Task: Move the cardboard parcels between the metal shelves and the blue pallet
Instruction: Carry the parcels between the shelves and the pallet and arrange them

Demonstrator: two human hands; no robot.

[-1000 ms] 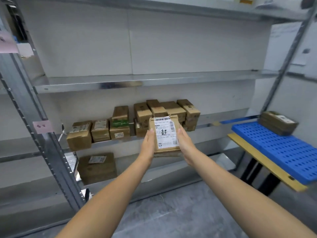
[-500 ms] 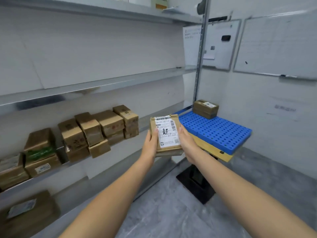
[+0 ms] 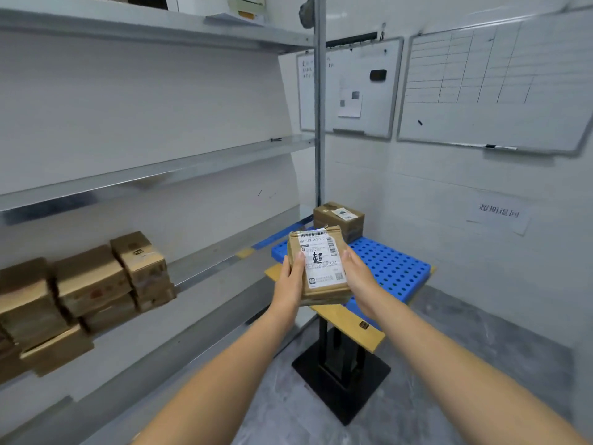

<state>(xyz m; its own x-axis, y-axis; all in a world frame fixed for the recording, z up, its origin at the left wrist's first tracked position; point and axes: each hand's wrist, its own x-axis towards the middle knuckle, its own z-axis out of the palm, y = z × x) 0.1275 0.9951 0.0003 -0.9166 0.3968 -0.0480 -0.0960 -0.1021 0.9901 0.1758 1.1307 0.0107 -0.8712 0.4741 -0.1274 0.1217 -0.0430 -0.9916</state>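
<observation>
Both hands, left (image 3: pixel 290 281) and right (image 3: pixel 359 277), pressed a labelled parcel (image 3: pixel 319 264) between them (label up) above the blue pallet (image 3: pixel 394 268), where another parcel (image 3: pixel 340 218) sat.

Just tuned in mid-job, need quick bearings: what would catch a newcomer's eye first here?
First, the labelled parcel at centre, clasped between the left hand and right hand in front of the blue pallet. One box sits at the pallet's far corner. A cluster of stacked parcels fills the metal shelf on the left.
</observation>
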